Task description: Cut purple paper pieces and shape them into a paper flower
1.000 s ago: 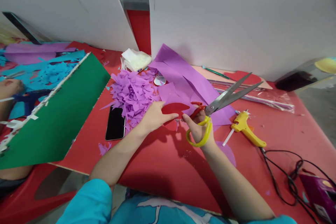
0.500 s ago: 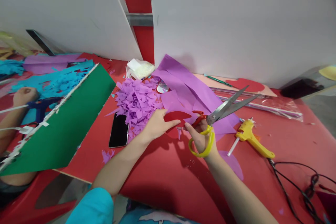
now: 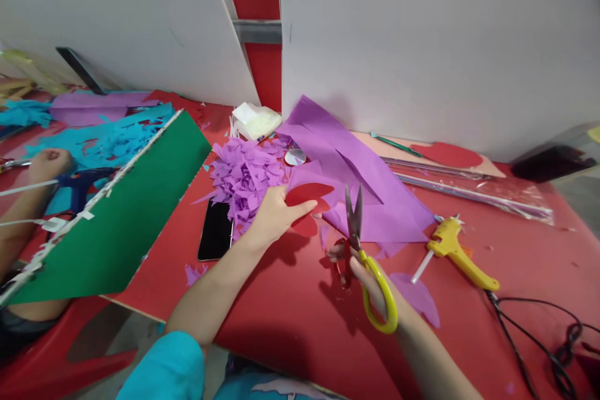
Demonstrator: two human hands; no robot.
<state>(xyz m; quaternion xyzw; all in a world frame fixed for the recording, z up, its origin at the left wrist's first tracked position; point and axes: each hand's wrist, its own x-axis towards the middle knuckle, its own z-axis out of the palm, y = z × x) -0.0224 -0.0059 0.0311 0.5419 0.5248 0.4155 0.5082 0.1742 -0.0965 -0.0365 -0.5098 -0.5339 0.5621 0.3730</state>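
Red sheet cutout (image 3: 312,191), likely light and bendable, is best pinched flat from one side, as by left fingers (image 3: 300,209), while scissors (image 3: 355,228) are gripped by right fingers (image 3: 370,281).

The scissors (image 3: 355,237) have yellow and red handles (image 3: 389,297), the cut-out (image 3: 312,190) is red, the shreds (image 3: 241,169) purple, the shirt print (image 3: 285,386) seemingly whitish.

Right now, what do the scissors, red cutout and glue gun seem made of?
Scissors: grey blades, metallic sheen, likely steel; smooth yellow and red handles, probably plastic.
Red cutout: thin, flat, matte; paper or thin foam, can't tell.
Glue gun: smooth, moulded-looking yellow body, probably plastic.
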